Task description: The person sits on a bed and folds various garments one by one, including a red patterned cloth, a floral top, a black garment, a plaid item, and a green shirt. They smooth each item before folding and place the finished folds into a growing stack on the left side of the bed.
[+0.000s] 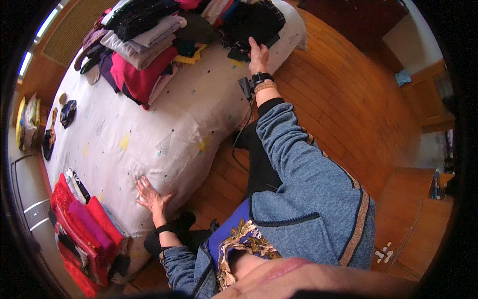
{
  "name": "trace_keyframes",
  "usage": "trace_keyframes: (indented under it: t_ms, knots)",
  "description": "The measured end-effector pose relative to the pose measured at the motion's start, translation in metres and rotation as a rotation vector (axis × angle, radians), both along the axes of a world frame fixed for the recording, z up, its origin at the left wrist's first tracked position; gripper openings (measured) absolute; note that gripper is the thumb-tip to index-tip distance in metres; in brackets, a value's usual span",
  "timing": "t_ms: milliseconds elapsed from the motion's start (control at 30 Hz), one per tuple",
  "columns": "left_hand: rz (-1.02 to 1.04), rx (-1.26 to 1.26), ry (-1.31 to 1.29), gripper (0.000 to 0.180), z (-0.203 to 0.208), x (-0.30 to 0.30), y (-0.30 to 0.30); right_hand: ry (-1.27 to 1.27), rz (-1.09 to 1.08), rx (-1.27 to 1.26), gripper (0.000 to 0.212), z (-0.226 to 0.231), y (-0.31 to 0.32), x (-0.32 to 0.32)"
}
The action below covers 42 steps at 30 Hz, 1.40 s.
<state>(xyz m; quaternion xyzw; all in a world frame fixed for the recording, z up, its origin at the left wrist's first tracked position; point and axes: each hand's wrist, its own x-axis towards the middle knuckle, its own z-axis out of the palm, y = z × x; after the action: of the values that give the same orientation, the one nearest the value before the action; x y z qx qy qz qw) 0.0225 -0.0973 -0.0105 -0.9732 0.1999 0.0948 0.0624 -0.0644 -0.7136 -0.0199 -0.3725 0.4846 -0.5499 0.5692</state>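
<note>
My left hand [151, 197] lies on the light patterned bedsheet [149, 132], its fingers spread and nothing held. At the bed's far right, my right hand [258, 55] reaches to a dark garment with a pale dotted edge [254, 22]. Its fingers close on that garment's near edge, with the fingertips partly hidden. Beside it, a tall stack of folded clothes holds grey folded pieces [144, 47], a black one [139, 20] on top, and a crimson one [132, 72] lower down. Nearer my left hand rests another pile of red and magenta folded clothes [84, 224].
A small dark bundle [68, 113] and a dark patterned piece [49, 137] lie near the bed's left edge. The wooden floor [328, 94] runs along the right. A cable [237, 144] hangs from a device at my right wrist. Wooden cabinets [418, 229] stand at the right.
</note>
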Motion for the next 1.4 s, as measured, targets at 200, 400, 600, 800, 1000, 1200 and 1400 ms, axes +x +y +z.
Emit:
trace_keyframes:
  t_ms: [200, 400, 600, 800, 1000, 1200, 1400]
  knots:
    - [0.032, 0.016, 0.019, 0.151, -0.002, -0.001, 0.000, 0.542, -0.049, -0.234, 0.070, 0.026, 0.005, -0.003]
    - [0.050, 0.038, 0.006, 0.152, 0.000, 0.000, -0.005, -0.093, -0.063, -0.452, 0.030, 0.049, 0.014, 0.002]
    - [0.055, 0.011, 0.005, 0.154, -0.017, 0.012, 0.006, -0.594, 0.259, -0.263, 0.018, 0.082, 0.042, -0.034]
    - [-0.028, -0.065, -0.003, 0.150, -0.034, 0.028, 0.013, -0.743, 0.655, -0.210, 0.016, 0.091, 0.138, -0.029]
    - [0.021, -1.097, 0.617, 0.090, 0.007, -0.031, -0.054, -0.446, 1.128, -0.271, 0.019, 0.081, 0.245, -0.005]
    - [0.229, -2.299, 1.245, 0.076, 0.051, -0.066, -0.066, -0.740, 1.632, 0.508, 0.018, 0.095, 0.313, -0.006]
    - [0.495, -2.423, 1.054, 0.059, 0.047, -0.067, -0.032, -0.098, 1.516, 0.191, 0.010, 0.077, 0.336, -0.003]
